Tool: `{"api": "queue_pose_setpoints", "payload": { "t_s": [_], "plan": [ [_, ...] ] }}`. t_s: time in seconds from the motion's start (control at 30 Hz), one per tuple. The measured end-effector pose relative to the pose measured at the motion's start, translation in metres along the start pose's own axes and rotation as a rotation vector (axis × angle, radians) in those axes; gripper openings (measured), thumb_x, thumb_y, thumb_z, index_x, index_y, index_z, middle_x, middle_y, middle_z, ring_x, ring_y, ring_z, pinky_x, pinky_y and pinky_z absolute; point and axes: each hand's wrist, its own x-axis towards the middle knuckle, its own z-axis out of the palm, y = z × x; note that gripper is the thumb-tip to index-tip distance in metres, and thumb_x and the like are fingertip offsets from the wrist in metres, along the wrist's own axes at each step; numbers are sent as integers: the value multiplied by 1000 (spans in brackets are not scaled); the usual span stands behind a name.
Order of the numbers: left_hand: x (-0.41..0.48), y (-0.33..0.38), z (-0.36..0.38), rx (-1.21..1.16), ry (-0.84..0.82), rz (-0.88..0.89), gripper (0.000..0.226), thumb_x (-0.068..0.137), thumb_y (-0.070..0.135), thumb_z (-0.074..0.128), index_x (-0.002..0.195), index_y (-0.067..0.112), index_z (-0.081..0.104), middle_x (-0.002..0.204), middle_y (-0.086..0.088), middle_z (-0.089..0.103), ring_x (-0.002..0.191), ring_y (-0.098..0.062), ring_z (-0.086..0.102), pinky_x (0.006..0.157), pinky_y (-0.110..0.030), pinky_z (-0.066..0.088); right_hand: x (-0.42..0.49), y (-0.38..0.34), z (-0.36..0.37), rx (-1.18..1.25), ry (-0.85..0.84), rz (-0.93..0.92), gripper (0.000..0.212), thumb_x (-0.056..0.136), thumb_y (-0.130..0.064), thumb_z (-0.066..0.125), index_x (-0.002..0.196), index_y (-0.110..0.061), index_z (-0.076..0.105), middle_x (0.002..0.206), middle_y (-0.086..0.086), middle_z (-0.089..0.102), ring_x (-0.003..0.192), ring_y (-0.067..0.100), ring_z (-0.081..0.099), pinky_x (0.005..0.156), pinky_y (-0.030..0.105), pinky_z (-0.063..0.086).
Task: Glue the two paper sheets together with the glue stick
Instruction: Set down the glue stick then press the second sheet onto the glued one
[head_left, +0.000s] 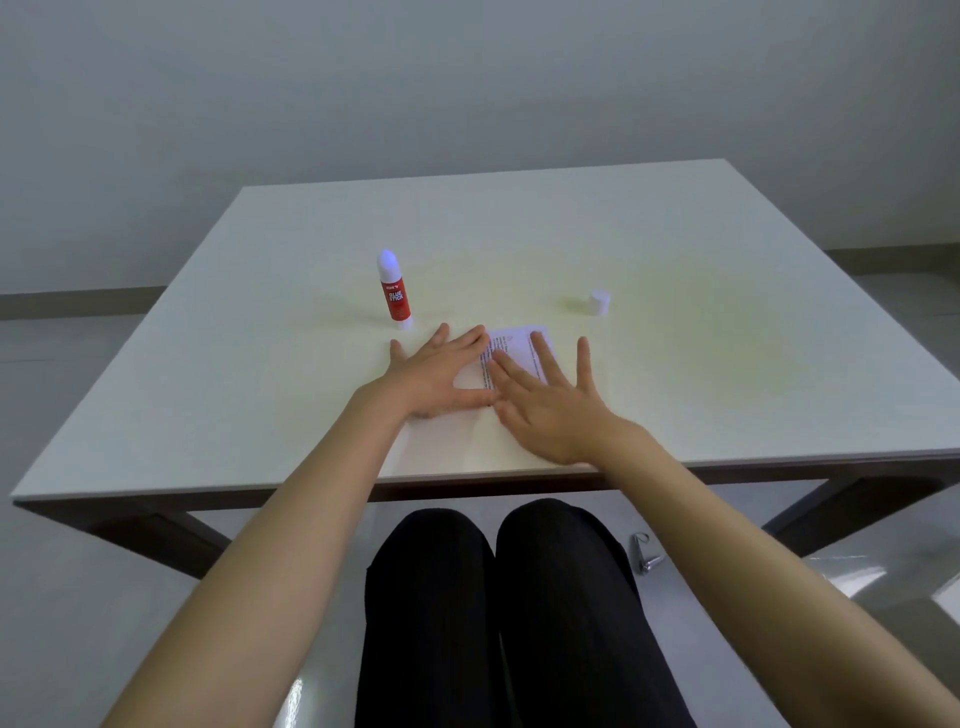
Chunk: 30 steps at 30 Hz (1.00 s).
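Note:
A white paper with printed text (517, 347) lies flat on the white table (675, 364) near its front edge. My left hand (441, 374) rests flat on its left part, fingers spread. My right hand (550, 400) lies flat on its right part, fingers spread too. Both palms hide most of the paper, so I cannot tell two sheets apart. A red and white glue stick (394, 291) stands upright just beyond my left hand, uncapped, with the glue showing at the top. Its white cap (598, 302) stands apart to the right.
The table's front edge (467, 480) runs just below my wrists. My knees in black trousers (493, 597) sit under it. A small metal clip (644, 553) lies on the floor to the right. A grey wall stands behind the table.

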Motion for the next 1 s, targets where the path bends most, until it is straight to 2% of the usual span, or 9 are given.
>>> {"api": "queue_pose_setpoints", "payload": {
  "t_s": [0.17,0.27,0.37,0.47,0.57,0.77,0.9,1.0],
  "plan": [
    [0,0,-2,-4,-11,-1,88,80,70,43,148,37,-3,157,22,-7,147,-16,-11,107,-70,-4,27,24,-22,-23,-92,132,56,97,-41,8,149,-26,-9,159,-11,-11,143,30,-23,106,61,-22],
    [-1,0,-1,-4,-6,9,87,81,68,43,148,35,-1,157,22,-7,147,-17,-10,106,-71,-2,19,6,-13,-36,-44,-14,60,95,-45,5,149,-25,-9,159,-10,-11,143,29,-23,104,59,-25],
    [-1,0,0,-2,0,16,87,81,68,43,149,34,0,157,23,-7,147,-18,-9,105,-72,-1,10,13,-11,-7,-50,-132,57,94,-46,5,147,-34,-11,158,-18,-12,143,26,-23,101,56,-29],
    [-1,0,-1,-8,-9,0,89,80,70,43,148,36,-2,157,23,-7,147,-16,-11,106,-70,-4,19,30,-18,-6,-107,-18,55,97,-41,7,147,-34,-12,158,-17,-12,143,26,-23,107,59,-23],
    [-3,1,-2,-10,-16,-13,89,80,69,44,148,36,-2,157,22,-8,146,-16,-12,107,-69,-6,22,25,-20,39,-70,87,56,98,-40,9,149,-29,-10,159,-13,-11,144,28,-22,110,59,-20],
    [-4,3,-4,-16,-47,-24,88,81,68,44,148,36,-3,157,23,-9,146,-16,-13,106,-70,-6,-10,9,0,87,-4,-77,59,93,-46,8,149,-32,-6,159,-16,-8,143,24,-23,104,56,-27],
    [-3,4,-7,-20,-67,-38,88,82,66,45,148,35,-5,157,23,-11,146,-16,-16,107,-68,-8,-3,35,-10,70,-34,94,56,97,-40,10,149,-30,-8,159,-15,-9,145,26,-20,109,58,-20],
    [-6,3,-3,-91,-31,-31,88,83,62,49,148,34,-3,157,21,-8,145,-14,-16,108,-64,-14,-2,34,-9,80,-16,128,57,97,-40,11,149,-26,-9,160,-11,-10,145,27,-16,110,59,-17]
  ]
}}
